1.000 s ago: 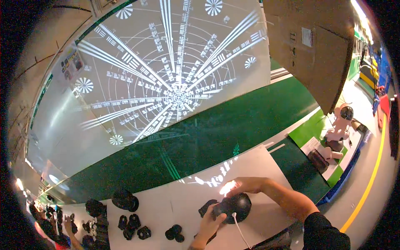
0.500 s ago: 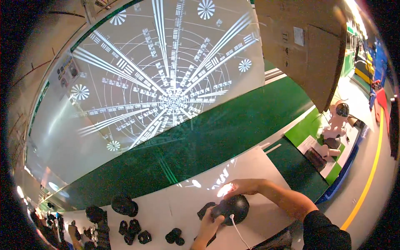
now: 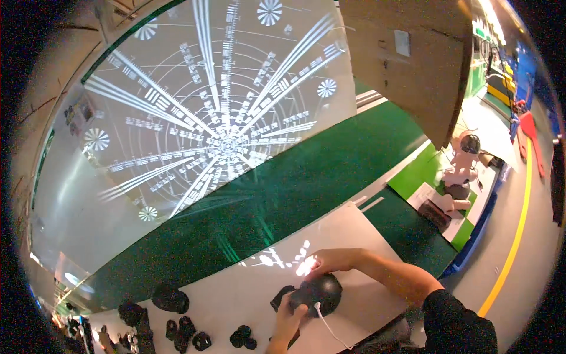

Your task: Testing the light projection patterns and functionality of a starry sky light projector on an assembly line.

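Note:
A black rounded projector (image 3: 325, 293) with a white cable (image 3: 331, 330) plugged into its near side rests on the white tabletop (image 3: 365, 236). My left hand (image 3: 289, 315) is closed on its left side, thumb toward the cable. My right hand (image 3: 333, 261) reaches over its far side, with fingers curled down at the front and bright light falling on them. Exactly what these fingertips touch is hidden. Another black piece (image 3: 282, 298) lies just left of the projector, partly behind my left hand. The lit test pattern (image 3: 227, 144) of lines and circles shows on a pale board beyond.
Several small black round parts (image 3: 187, 333) and a larger black piece (image 3: 171, 298) lie to the left. A green surface (image 3: 295, 189) stretches behind the table. A big cardboard box (image 3: 407, 65) stands at the far right, above a green mat (image 3: 421, 165) holding assorted objects.
The whole view has shifted, so the pattern and table sit a little farther left. Both hands stay on the projector, and the light spots near my right fingers have changed shape.

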Motion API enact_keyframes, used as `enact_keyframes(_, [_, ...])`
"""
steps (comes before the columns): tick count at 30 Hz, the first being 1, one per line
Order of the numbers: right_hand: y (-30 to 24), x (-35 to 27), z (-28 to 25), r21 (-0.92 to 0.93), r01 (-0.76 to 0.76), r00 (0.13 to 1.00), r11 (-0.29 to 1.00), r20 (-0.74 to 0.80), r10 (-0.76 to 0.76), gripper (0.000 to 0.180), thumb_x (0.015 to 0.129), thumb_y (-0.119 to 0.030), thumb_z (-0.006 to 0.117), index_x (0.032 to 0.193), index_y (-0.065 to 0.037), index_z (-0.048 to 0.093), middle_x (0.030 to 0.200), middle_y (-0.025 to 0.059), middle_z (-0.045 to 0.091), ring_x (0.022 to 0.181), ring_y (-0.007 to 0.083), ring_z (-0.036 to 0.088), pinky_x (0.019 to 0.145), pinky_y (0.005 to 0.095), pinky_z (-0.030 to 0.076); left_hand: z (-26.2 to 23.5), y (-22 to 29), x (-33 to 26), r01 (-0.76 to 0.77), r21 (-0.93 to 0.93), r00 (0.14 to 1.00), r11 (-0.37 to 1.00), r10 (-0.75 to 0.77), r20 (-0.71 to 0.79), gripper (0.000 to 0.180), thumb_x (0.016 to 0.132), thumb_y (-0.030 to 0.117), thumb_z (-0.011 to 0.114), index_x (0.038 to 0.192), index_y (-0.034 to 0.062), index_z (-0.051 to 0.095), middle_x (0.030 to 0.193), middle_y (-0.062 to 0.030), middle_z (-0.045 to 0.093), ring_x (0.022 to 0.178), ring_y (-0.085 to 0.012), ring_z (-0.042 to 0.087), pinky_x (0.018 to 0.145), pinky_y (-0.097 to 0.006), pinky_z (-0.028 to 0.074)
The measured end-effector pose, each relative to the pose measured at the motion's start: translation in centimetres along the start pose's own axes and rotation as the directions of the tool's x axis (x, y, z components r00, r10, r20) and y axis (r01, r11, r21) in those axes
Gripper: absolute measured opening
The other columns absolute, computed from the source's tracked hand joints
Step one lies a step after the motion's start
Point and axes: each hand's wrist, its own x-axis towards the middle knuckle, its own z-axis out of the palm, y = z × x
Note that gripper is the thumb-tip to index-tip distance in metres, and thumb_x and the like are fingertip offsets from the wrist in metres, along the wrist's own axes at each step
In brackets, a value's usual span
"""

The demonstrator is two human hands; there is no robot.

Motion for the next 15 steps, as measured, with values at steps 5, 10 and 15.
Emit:
enact_keyframes(5, [0.9,0.0,0.4,0.399,0.296,0.943,0.868,0.021,-0.331,0.036,0.092,-0.029,0.075,0.114,-0.001,0.072,0.104,0.0080,0.076,0.091,0.0117,0.070,0.083,0.0284,0.054,0.3,0.4,-0.8,0.046,-0.088,0.999,0.995,-0.048,-0.021,0.063,0.088,0.038,0.081,0.132,0.0024,0.054,0.116,-0.0045,0.061,0.107,-0.0158,0.056,0.093,-0.031,0.048])
enact_keyframes(10, [1.9,0.8,0.1,0.309,0.271,0.955,0.912,0.030,-0.294,0.044,0.092,-0.028,0.073,0.126,-0.002,0.066,0.115,0.0062,0.074,0.099,0.0108,0.066,0.086,0.0285,0.052,0.5,0.9,-0.9,-0.009,-0.061,1.000,0.998,0.007,-0.027,0.063,0.088,0.038,0.081,0.132,0.0022,0.054,0.117,-0.0044,0.061,0.107,-0.0160,0.056,0.095,-0.031,0.047])
enact_keyframes(15, [1.6,0.6,-0.3,0.152,0.309,0.951,0.939,-0.065,-0.303,0.046,0.093,-0.032,0.072,0.129,-0.003,0.065,0.113,0.0040,0.073,0.097,0.0092,0.063,0.085,0.0283,0.050,0.8,0.6,-1.0,0.078,-0.041,0.993,0.996,-0.081,-0.080,0.063,0.088,0.036,0.081,0.133,0.0021,0.054,0.119,-0.0045,0.061,0.108,-0.0157,0.056,0.098,-0.031,0.045])
